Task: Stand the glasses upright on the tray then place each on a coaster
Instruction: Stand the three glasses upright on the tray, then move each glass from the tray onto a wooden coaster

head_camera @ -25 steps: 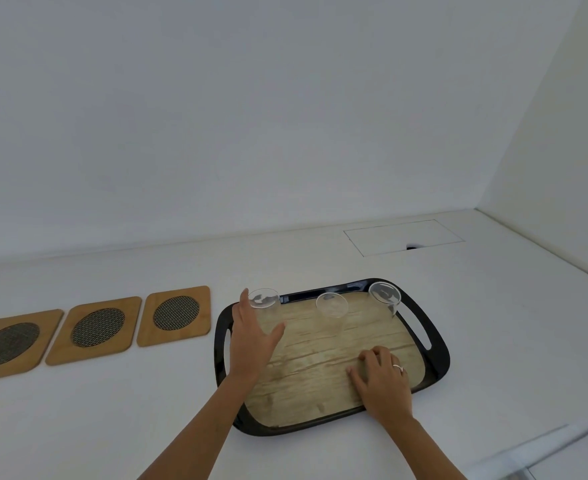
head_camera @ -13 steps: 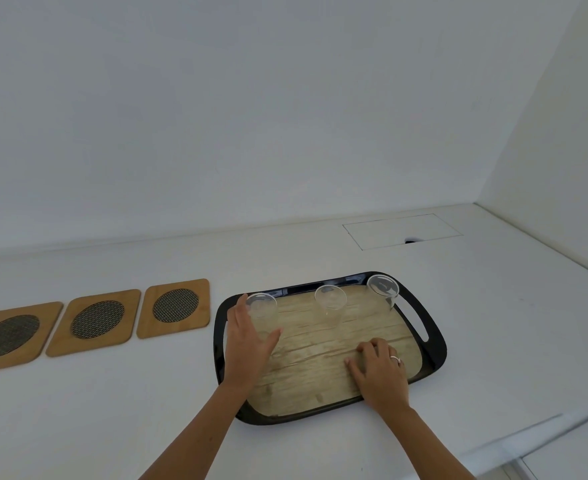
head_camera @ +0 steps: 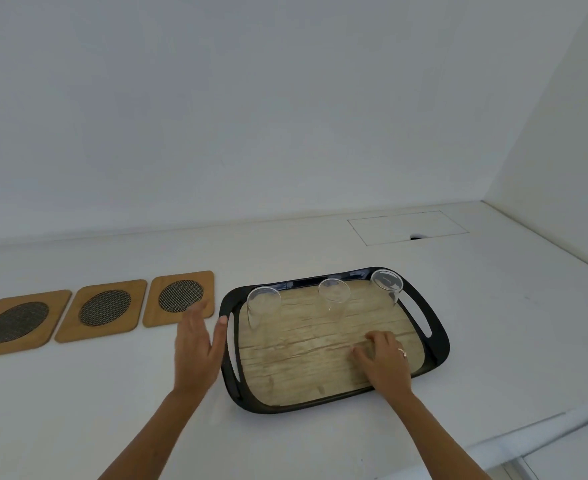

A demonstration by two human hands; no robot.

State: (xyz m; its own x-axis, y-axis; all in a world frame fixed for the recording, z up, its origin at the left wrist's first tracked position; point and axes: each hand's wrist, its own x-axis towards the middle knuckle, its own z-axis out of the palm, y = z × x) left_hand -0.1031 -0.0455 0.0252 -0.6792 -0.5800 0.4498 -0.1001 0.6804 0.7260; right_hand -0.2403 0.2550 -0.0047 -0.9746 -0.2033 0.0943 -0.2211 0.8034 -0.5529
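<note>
Tray (head_camera: pixel 438 344), black rim, wood-look floor, sitting near the table's (head_camera: pixel 493 306) front edge: three clear glasses along its far side, left glass (head_camera: pixel 263 306), middle glass (head_camera: pixel 334 298), right glass (head_camera: pixel 386 285), all apparently standing, all empty as far as can be told. Three coasters (head_camera: pixel 107 311) lying in a row toward the table's left edge, nothing on them. Left hand (head_camera: pixel 197 348) hovering spread and empty just beside the tray's left handle; right hand (head_camera: pixel 384 363) pressing flat on the tray floor, fingers slightly curled, holding nothing. Step judged pending: carrying the left glass over. Advised: gripping low on the wall, lifting straight, keeping the tray steadied.
</note>
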